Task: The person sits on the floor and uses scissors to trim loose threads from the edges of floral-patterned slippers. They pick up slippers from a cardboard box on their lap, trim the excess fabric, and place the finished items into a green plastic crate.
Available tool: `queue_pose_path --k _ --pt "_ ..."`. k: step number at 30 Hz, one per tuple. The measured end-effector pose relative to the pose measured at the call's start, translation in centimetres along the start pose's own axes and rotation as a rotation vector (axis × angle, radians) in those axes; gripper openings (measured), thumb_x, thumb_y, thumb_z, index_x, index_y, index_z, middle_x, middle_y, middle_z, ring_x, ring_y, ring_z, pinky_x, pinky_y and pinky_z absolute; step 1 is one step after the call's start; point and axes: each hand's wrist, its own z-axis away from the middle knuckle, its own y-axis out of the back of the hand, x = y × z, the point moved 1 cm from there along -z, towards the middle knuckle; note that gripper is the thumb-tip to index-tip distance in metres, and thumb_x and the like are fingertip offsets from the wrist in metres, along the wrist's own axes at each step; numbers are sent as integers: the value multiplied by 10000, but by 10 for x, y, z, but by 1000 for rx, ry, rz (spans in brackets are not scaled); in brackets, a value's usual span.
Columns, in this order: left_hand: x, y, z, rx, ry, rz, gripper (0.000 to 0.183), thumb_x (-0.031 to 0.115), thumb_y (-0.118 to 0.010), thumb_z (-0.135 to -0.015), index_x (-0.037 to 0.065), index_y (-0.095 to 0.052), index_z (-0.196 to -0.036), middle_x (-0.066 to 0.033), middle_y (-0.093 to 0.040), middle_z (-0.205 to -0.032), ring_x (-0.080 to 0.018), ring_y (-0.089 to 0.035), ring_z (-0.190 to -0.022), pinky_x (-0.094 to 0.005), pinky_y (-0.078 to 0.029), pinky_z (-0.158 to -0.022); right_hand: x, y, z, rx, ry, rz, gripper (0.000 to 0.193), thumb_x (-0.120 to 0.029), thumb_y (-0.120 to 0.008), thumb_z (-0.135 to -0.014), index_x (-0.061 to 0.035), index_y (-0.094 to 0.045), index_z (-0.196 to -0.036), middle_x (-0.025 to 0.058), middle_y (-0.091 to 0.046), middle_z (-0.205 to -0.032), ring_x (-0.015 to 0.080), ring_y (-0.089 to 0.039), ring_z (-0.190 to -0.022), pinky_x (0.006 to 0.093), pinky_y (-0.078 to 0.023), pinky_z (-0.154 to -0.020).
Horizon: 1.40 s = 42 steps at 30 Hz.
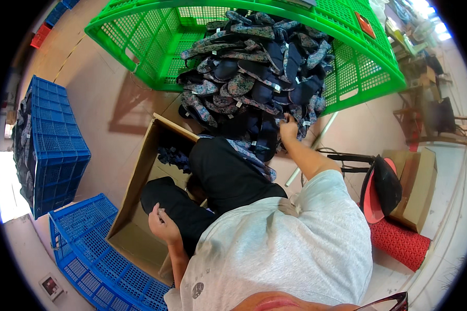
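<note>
A large heap of dark navy and floral-patterned padded fabric pieces (254,72), many with small white tags, spills out of a green plastic crate (158,62) in front of me. My right hand (288,128) reaches into the near right side of the heap, its fingers closed on the edge of one of the pieces. Beside my left knee, my left hand (162,226) is held with curled fingers over the dark trousers; whatever it may hold is too small to make out. More floral pieces (174,158) lie inside an open cardboard box (135,223) around my legs.
Blue crates (62,140) stand at the left, with another blue crate (104,254) beside the box. On the right are a black and red padded seat (381,189), a cardboard box (417,189) and a red patterned roll (397,243). A pale pole (311,147) lies near my right arm.
</note>
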Motion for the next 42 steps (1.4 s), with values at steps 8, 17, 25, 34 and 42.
queue_pose_path --k 8,17,25,34,42 --pt "-2 27 14 96 101 -112 182 -13 -541 -906 -34 -681 -1021 -116 -608 -799 -221 -595 -733 -334 -477 -678 -55 -27 -50 -201 -67 360 402 -245 -672 -825 -87 -637 -1193 229 -651 -1145 408 -626 -1062 471 -505 -928" --pt "0 56 44 205 146 -166 201 -1 -525 -907 -25 -684 -1027 -118 -604 -803 -228 -581 -717 -334 -469 -675 -32 -9 -51 -314 188 414 236 -248 -636 -898 -77 -670 -1057 172 -683 -1057 376 -636 -1027 480 -498 -862" --pt "-5 58 46 146 140 -144 196 10 -535 -928 -8 -679 -1059 -102 -615 -823 -205 -583 -728 -318 -474 -677 -7 3 59 -220 110 -245 143 -131 -680 -870 -18 -623 -937 137 -649 -829 292 -644 -696 387 -518 -659" --pt "-15 65 59 118 58 -23 170 11 -575 -879 -7 -683 -1009 -129 -624 -836 -284 -595 -774 -363 -474 -723 -60 95 104 -173 30 -513 81 -89 -681 -906 -51 -613 -883 18 -572 -797 108 -537 -676 264 -476 -595" --pt "-14 64 67 161 -42 110 164 -38 -590 -875 -2 -681 -1007 -119 -662 -915 -243 -637 -836 -315 -508 -775 -199 123 120 -197 302 -770 24 -59 -604 -952 -46 -585 -947 -27 -536 -838 75 -482 -768 235 -427 -715"
